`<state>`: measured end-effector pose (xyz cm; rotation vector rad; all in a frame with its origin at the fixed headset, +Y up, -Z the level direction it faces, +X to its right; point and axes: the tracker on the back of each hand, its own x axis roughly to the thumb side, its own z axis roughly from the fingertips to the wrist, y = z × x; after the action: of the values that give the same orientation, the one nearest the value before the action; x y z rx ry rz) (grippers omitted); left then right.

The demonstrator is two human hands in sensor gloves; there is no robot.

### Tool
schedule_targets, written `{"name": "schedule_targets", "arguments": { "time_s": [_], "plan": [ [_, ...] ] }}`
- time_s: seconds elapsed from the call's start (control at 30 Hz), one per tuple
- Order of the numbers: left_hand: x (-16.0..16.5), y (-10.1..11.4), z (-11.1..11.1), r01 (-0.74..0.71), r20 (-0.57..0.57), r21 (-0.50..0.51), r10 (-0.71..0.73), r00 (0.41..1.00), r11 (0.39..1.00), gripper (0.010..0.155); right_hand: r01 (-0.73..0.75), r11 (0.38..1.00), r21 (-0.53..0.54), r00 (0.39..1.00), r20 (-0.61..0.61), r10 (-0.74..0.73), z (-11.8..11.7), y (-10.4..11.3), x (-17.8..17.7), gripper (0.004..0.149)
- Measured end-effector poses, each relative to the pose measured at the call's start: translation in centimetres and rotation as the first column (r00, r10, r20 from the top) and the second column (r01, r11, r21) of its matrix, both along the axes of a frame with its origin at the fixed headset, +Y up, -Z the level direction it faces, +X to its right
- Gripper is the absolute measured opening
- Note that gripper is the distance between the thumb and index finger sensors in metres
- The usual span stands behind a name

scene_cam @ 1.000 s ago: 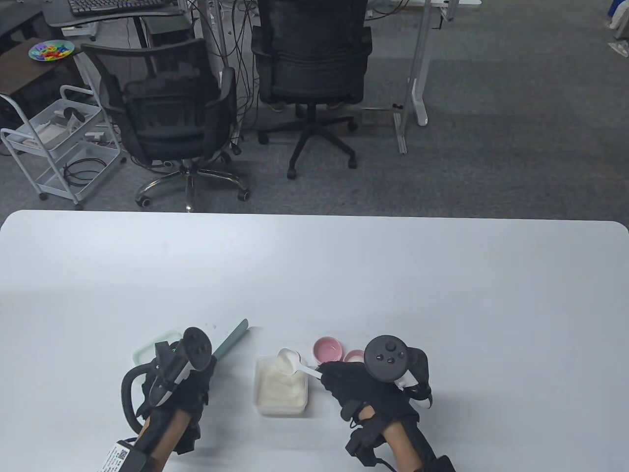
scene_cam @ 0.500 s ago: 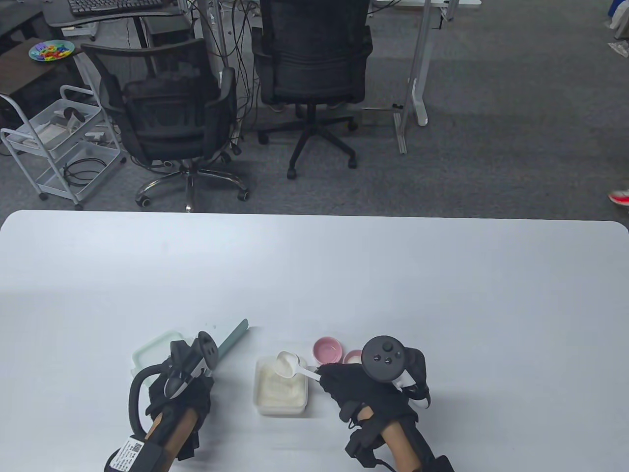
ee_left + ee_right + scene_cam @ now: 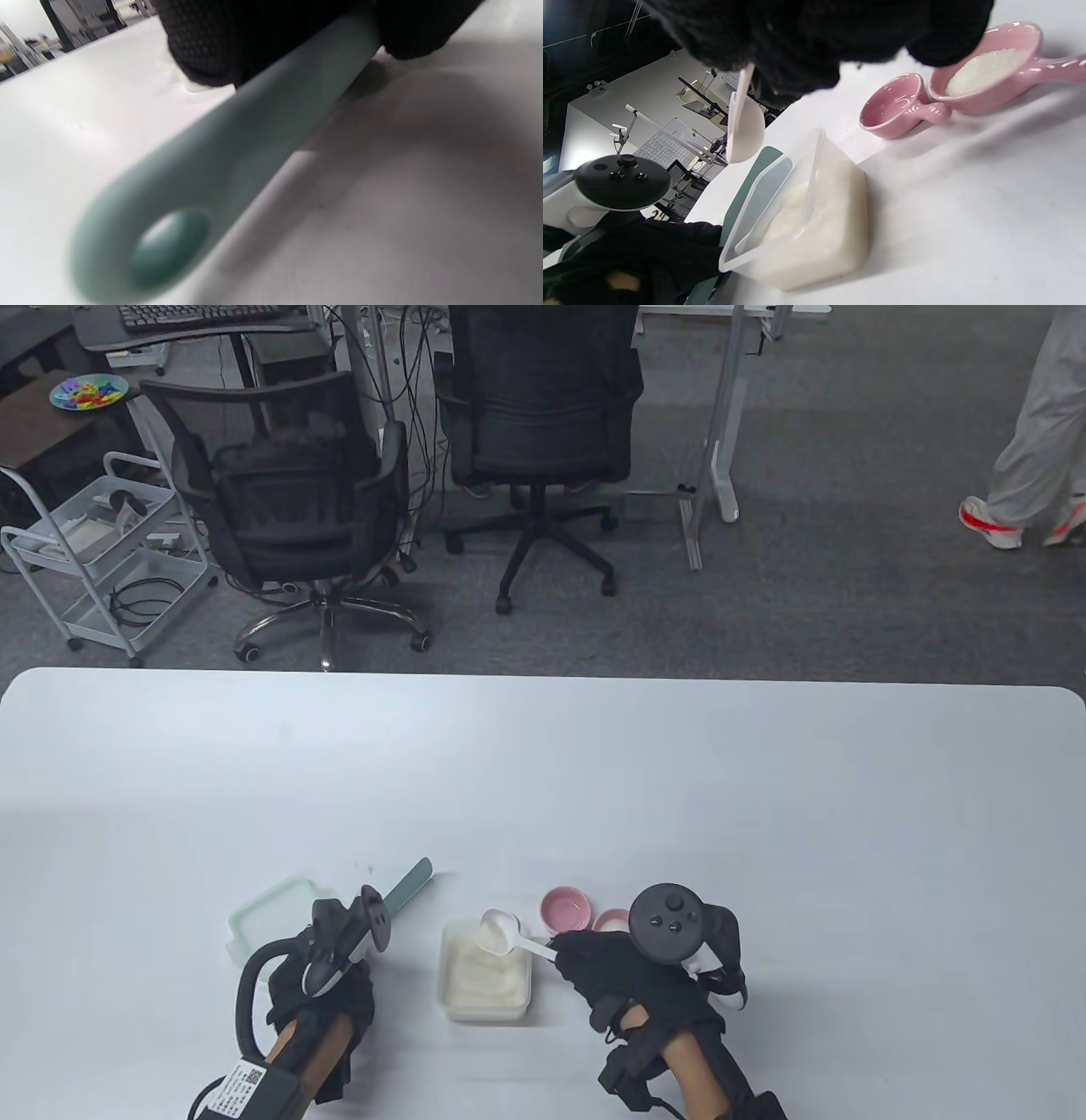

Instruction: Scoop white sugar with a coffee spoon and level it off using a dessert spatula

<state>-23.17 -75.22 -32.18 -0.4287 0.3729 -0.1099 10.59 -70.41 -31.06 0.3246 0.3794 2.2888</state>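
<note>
Teal dessert spatula [image 3: 411, 881] has lifted off the surface [image 3: 764, 814] over the last second, gripped in the left hand [image 3: 327, 984]. Right hand [image 3: 632, 976] still holds the loaded coffee spoon [image 3: 501, 931] over the sugar tub [image 3: 484, 976]. Levelling looks imminent.

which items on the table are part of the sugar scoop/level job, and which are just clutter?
In the job:
- coffee spoon, held by the right hand
- sugar container
- dessert spatula, held by the left hand

Lying about:
- two pink scoops, one holding white grains
- green lid
</note>
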Motion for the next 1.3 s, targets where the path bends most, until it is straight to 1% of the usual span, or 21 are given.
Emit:
{"name": "schedule_targets", "arguments": {
  "time_s": [0.07, 0.13, 0.17, 0.3, 0.43, 0.53, 0.7, 0.83, 0.97, 1.1, 1.2, 1.3],
  "plan": [
    [-1.0, 0.7, -0.1, -0.098, -0.023, 0.023, 0.099, 0.995, 0.995, 0.049, 0.014, 1.000, -0.005, 1.000, 0.004, -0.014, 0.0, 0.0, 0.2, 0.048],
    [-2.3, 1.6, -0.1, -0.227, -0.052, 0.062, 0.230, 0.972, 0.972, 0.049, 0.028, 1.000, -0.011, 1.000, 0.011, -0.028, -0.1, 0.0, 0.4, 0.048],
    [-2.7, 1.8, -0.1, -0.265, -0.058, 0.069, 0.269, 0.961, 0.962, 0.048, 0.031, 0.999, -0.014, 0.999, 0.013, -0.031, -0.1, 0.0, 0.5, 0.048],
    [-4.3, 2.2, -0.1, -0.454, -0.085, 0.081, 0.460, 0.884, 0.887, 0.048, 0.044, 0.999, -0.023, 0.999, 0.022, -0.044, -0.3, -0.1, 0.9, 0.048],
    [-4.3, 2.2, -0.2, -0.525, -0.060, 0.066, 0.529, 0.847, 0.848, 0.048, 0.044, 0.999, -0.029, 0.999, 0.028, -0.043, -0.3, -0.2, 1.0, 0.048],
    [-3.6, 2.5, -0.1, -0.581, -0.022, 0.036, 0.582, 0.813, 0.813, 0.048, 0.037, 0.999, -0.036, 0.999, 0.027, -0.036, -0.3, -0.2, 0.9, 0.048],
    [-1.4, 3.4, 0.6, -0.636, 0.085, -0.048, 0.637, 0.766, 0.771, 0.048, 0.028, 0.999, -0.040, 0.999, 0.023, -0.027, -0.3, -0.2, 0.9, 0.048],
    [0.7, 4.0, 1.4, -0.624, 0.159, -0.102, 0.632, 0.758, 0.775, 0.048, 0.031, 0.999, -0.041, 0.999, 0.018, -0.031, -0.3, -0.3, 0.8, 0.048],
    [2.1, 4.4, 2.1, -0.618, 0.208, -0.144, 0.634, 0.745, 0.773, 0.048, 0.032, 0.998, -0.051, 0.999, 0.015, -0.031, -0.4, -0.5, 0.8, 0.048],
    [2.9, 4.3, 2.4, -0.605, 0.229, -0.191, 0.635, 0.738, 0.773, 0.048, 0.035, 0.998, -0.059, 0.999, 0.009, -0.035, -0.4, -0.5, 0.7, 0.048],
    [3.4, 3.9, 2.5, -0.618, 0.220, -0.247, 0.664, 0.715, 0.747, 0.048, 0.052, 0.997, -0.061, 0.999, 0.005, -0.052, -0.4, -0.5, 0.7, 0.048],
    [3.6, 3.6, 2.6, -0.589, 0.224, -0.251, 0.638, 0.737, 0.768, 0.048, 0.082, 0.994, -0.069, 0.997, -0.001, -0.082, -0.3, -0.4, 0.7, 0.048]
  ]
}}
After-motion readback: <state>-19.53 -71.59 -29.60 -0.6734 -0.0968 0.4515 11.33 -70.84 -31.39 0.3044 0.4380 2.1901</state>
